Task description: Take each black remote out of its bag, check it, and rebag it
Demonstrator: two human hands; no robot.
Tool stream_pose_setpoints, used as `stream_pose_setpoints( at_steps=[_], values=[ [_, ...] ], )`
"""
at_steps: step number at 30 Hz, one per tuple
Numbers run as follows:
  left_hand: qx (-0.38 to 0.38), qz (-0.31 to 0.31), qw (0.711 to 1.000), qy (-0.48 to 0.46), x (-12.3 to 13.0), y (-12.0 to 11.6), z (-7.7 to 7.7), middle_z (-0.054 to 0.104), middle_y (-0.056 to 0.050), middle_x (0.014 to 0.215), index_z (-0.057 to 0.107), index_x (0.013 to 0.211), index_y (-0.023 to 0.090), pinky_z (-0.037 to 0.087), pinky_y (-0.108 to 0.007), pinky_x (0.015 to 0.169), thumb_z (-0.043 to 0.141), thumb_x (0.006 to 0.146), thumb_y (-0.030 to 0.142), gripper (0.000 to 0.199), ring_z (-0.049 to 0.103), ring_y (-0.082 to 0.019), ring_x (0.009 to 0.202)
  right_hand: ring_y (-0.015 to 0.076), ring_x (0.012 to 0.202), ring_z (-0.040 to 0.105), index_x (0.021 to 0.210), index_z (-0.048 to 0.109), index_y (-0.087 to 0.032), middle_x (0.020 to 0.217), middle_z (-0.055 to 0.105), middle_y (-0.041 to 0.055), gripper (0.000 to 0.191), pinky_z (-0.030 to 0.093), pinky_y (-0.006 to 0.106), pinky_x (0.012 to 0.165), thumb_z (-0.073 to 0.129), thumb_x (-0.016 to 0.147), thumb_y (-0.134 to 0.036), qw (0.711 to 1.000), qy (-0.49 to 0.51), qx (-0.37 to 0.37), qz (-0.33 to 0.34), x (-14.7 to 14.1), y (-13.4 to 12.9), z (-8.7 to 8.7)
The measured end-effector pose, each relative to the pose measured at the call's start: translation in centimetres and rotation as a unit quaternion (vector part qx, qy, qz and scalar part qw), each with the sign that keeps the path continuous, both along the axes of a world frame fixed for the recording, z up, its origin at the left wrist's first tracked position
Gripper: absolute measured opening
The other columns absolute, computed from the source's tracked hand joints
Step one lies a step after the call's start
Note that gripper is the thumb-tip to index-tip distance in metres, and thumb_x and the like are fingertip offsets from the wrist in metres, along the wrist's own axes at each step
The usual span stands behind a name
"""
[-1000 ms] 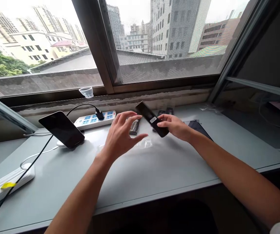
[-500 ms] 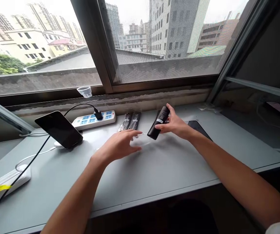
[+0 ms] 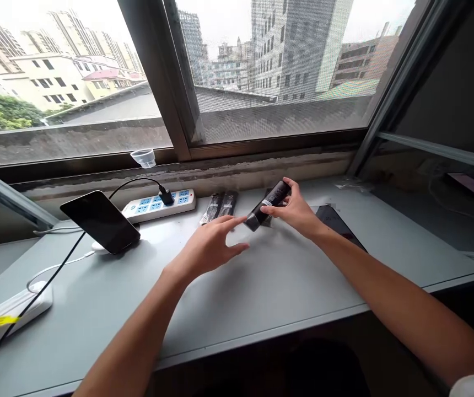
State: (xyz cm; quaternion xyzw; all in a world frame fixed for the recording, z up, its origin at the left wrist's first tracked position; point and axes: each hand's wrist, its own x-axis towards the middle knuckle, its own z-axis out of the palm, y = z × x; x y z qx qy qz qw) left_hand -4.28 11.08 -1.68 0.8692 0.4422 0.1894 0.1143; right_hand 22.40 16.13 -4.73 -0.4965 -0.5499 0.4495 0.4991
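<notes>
My right hand (image 3: 299,214) grips a slim black remote control (image 3: 276,195), thumb on the near side and fingers around the far side. Small print and a white label show on its face, and it tilts down toward the left. Beside its lower end is my left hand (image 3: 208,247), fingers apart and holding nothing; an index fingertip is at that end, though whether it touches I cannot tell. Behind the hands, two black items in clear plastic wrap (image 3: 220,206) lie on the grey table (image 3: 262,292). Another dark wrapped item is partly hidden behind the remote.
At the left, a dark phone (image 3: 100,221) leans on a stand near a white power strip (image 3: 160,207) with a black plug. A second white strip (image 3: 11,317) and cables lie at front left. A dark flat device (image 3: 340,227) rests under my right forearm. A clear cup (image 3: 143,158) sits on the sill.
The remote control has tilted further toward horizontal, its lower end moving up and left. My left hand has moved right, closer to that end.
</notes>
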Motion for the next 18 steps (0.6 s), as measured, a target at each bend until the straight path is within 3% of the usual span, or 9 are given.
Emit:
stream_pose_setpoints(
  at_steps=[4, 7, 13, 18],
  values=[
    [-0.035, -0.006, 0.998, -0.050, 0.6, -0.4, 0.2, 0.061, -0.011, 0.148, 0.060, 0.150, 0.028, 0.057, -0.042, 0.101, 0.065, 0.097, 0.057, 0.061, 0.065, -0.032, 0.125, 0.0273, 0.107, 0.072, 0.167, 0.011, -0.026, 0.130, 0.064, 0.0143, 0.137, 0.058, 0.044, 0.101, 0.099, 0.063, -0.045, 0.998, 0.038, -0.027, 0.031, -1.0, -0.6, 0.1],
    [-0.094, 0.003, 0.987, -0.127, 0.9, -0.3, 0.5, 0.064, -0.012, 0.144, 0.065, 0.145, 0.025, 0.059, -0.039, 0.090, 0.062, 0.099, 0.057, 0.056, 0.068, -0.030, 0.119, 0.0271, 0.104, 0.073, 0.168, 0.004, -0.028, 0.126, 0.067, 0.0121, 0.143, 0.060, 0.044, 0.096, 0.099, 0.063, -0.041, 0.995, 0.055, -0.023, 0.082, -1.3, -0.7, -0.1],
    [-0.264, 0.100, 0.905, -0.319, 1.3, 0.8, 0.0, 0.078, -0.013, 0.113, 0.075, 0.125, 0.017, 0.060, -0.037, 0.078, 0.078, 0.086, 0.059, 0.057, 0.073, -0.028, 0.099, 0.0253, 0.101, 0.073, 0.164, 0.024, -0.027, 0.101, 0.074, 0.0041, 0.113, 0.058, 0.043, 0.097, 0.092, 0.075, -0.038, 0.986, 0.058, 0.025, 0.155, -1.4, -0.9, 0.1],
    [-0.328, 0.127, 0.863, -0.363, 1.0, 1.6, -0.9, 0.079, -0.012, 0.099, 0.081, 0.099, 0.016, 0.058, -0.035, 0.077, 0.086, 0.077, 0.058, 0.048, 0.072, -0.024, 0.092, 0.0223, 0.095, 0.074, 0.153, 0.034, -0.033, 0.114, 0.072, 0.0039, 0.098, 0.060, 0.041, 0.092, 0.093, 0.075, -0.037, 0.978, 0.089, 0.039, 0.182, -1.9, -1.3, 0.0]
  ],
)
